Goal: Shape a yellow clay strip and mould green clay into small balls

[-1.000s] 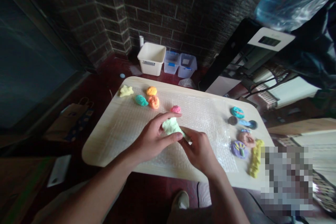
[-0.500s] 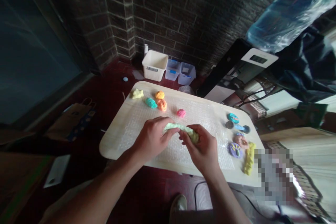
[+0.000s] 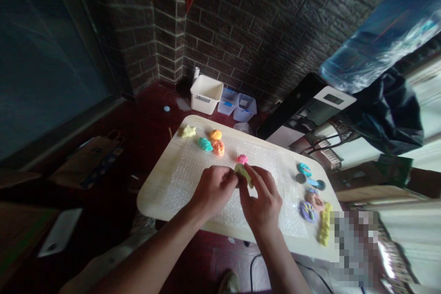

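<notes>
Both hands met over the middle of the bench [image 3: 161, 188]: the left hand [image 3: 214, 189] and right hand [image 3: 262, 202] pinched a pale green dough lump [image 3: 243, 173] between their fingertips, just below a pink piece [image 3: 242, 159].

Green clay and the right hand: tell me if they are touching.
Touching. The head view shows the right hand pinching the green clay between thumb and fingers; the left hand grips its other end.

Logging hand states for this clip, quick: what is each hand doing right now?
Left hand: closed, gripping one end of the green clay.
Right hand: closed, pinching the same green clay.
</notes>
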`<state>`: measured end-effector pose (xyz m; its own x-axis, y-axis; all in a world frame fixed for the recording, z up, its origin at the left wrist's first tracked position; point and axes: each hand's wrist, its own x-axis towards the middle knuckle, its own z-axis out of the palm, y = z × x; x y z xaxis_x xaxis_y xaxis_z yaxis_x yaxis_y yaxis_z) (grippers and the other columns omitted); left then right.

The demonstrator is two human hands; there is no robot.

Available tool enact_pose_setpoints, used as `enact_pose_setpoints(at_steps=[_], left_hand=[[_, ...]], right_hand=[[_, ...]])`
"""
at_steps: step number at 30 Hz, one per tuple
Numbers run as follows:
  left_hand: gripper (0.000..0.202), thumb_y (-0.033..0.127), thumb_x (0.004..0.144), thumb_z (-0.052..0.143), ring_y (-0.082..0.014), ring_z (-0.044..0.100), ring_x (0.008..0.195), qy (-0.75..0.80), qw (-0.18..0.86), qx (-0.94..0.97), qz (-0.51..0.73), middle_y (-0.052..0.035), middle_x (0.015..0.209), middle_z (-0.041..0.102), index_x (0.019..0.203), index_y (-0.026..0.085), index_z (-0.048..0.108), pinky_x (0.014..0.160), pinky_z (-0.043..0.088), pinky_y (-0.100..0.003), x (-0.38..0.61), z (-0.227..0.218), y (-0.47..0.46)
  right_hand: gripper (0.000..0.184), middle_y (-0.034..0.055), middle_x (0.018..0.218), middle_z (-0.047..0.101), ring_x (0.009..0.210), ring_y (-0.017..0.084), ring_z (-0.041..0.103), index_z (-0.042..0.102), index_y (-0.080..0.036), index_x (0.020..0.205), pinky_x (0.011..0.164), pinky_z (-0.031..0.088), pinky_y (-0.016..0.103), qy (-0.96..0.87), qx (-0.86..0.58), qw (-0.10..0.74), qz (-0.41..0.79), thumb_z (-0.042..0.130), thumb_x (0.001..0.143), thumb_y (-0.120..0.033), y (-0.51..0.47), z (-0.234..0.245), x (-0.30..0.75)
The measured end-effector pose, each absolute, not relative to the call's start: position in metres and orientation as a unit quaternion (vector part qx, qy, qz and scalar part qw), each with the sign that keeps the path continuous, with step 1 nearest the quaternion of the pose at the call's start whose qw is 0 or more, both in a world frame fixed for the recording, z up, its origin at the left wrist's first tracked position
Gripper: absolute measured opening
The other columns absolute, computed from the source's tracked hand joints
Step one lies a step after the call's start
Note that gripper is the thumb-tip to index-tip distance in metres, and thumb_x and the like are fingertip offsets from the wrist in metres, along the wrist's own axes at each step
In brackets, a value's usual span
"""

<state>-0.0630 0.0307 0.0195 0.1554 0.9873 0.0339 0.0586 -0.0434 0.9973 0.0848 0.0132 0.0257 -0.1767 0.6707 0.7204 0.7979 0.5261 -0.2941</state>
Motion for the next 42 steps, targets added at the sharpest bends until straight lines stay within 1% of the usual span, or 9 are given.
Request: enact_pose_setpoints(at_steps=[5,9,16,19,22,26,34,38,42], left_hand=[[0.027,0.031,0.092,0.06,-0.0176,0.07,0.069,0.377,0.65,0.413,0.515,-0.0043,0.074,0.073,0.078,0.014,0.076,0.07,0.059,-0.029,-0.059,0.022,0.033],[0.031,0.041,0.092,0.07,-0.0176,0.07,0.075,0.338,0.689,0.38,0.516,-0.0052,0.078,0.073,0.082,0.013,0.076,0.075,0.06,-0.03,-0.055,0.026,0.033],[0.038,0.048,0.086,0.08,-0.0175,0.068,0.074,0.323,0.683,0.432,0.492,-0.0072,0.079,0.072,0.088,0.01,0.075,0.077,0.058,-0.033,-0.043,0.013,0.044],[0.033,0.044,0.091,0.073,-0.0178,0.067,0.074,0.339,0.652,0.482,0.476,-0.0074,0.08,0.072,0.086,0.011,0.073,0.073,0.056,-0.031,-0.039,0.011,0.049],[0.033,0.037,0.096,0.066,-0.0135,0.056,0.064,0.391,0.566,0.563,0.458,-0.0009,0.066,0.061,0.072,0.014,0.065,0.059,0.042,-0.024,-0.036,0.012,0.052],[0.039,0.032,0.097,0.061,-0.0109,0.042,0.056,0.426,0.48,0.645,0.414,0.0045,0.057,0.045,0.062,0.017,0.052,0.053,0.026,-0.025,-0.034,0.014,0.052],[0.034,0.024,0.1,0.058,-0.0123,0.048,0.056,0.388,0.432,0.74,0.341,0.0034,0.059,0.052,0.067,0.017,0.057,0.057,0.026,-0.028,-0.026,0.021,0.044],[0.029,0.025,0.1,0.057,-0.0143,0.056,0.064,0.369,0.465,0.731,0.337,0.002,0.067,0.059,0.072,0.018,0.061,0.059,0.033,-0.026,-0.023,0.025,0.041],[0.014,0.025,0.099,0.06,-0.0195,0.066,0.091,0.36,0.527,0.677,0.367,-0.0034,0.096,0.071,0.09,0.019,0.069,0.072,0.047,-0.025,-0.021,0.024,0.039]], right_hand=[[0.062,0.0147,0.128,0.065,0.113,0.031,0.064,0.057,-0.024,0.15,0.091,0.059,0.05,-0.796,-0.447,0.409,-0.02,0.059,0.091,-0.006,0.005,0.03,0.086],[0.06,0.0156,0.136,0.059,0.121,0.034,0.059,0.057,-0.024,0.15,0.096,0.055,0.056,-0.805,-0.442,0.394,0.025,0.055,0.091,-0.01,0.0,0.035,0.091],[0.042,0.0103,0.124,0.066,0.113,0.029,0.067,0.066,-0.032,0.143,0.088,0.061,0.048,-0.744,-0.475,0.448,0.144,0.047,0.106,-0.025,0.006,0.034,0.111],[0.041,0.0123,0.139,0.064,0.13,0.033,0.062,0.066,-0.03,0.144,0.103,0.057,0.055,-0.762,-0.485,0.417,0.101,0.056,0.105,-0.023,0.01,0.034,0.121],[0.052,0.0137,0.154,0.059,0.142,0.033,0.058,0.057,-0.026,0.153,0.113,0.053,0.056,-0.803,-0.461,0.369,0.079,0.063,0.102,-0.02,0.015,0.033,0.132],[0.054,0.0132,0.143,0.07,0.128,0.03,0.07,0.061,-0.024,0.149,0.105,0.062,0.046,-0.81,-0.457,0.354,0.1,0.075,0.097,-0.023,0.019,0.03,0.15],[0.045,0.0125,0.126,0.078,0.107,0.027,0.079,0.07,-0.019,0.136,0.091,0.065,0.037,-0.781,-0.511,0.307,0.188,0.079,0.092,-0.023,0.013,0.04,0.162],[0.031,0.0083,0.106,0.081,0.089,0.023,0.078,0.072,-0.018,0.123,0.078,0.063,0.033,-0.778,-0.503,0.301,0.225,0.074,0.092,-0.02,0.013,0.046,0.163],[0.032,0.0085,0.106,0.08,0.088,0.022,0.077,0.071,-0.019,0.123,0.076,0.062,0.031,-0.768,-0.503,0.342,0.201,0.072,0.092,-0.019,0.016,0.043,0.162]])
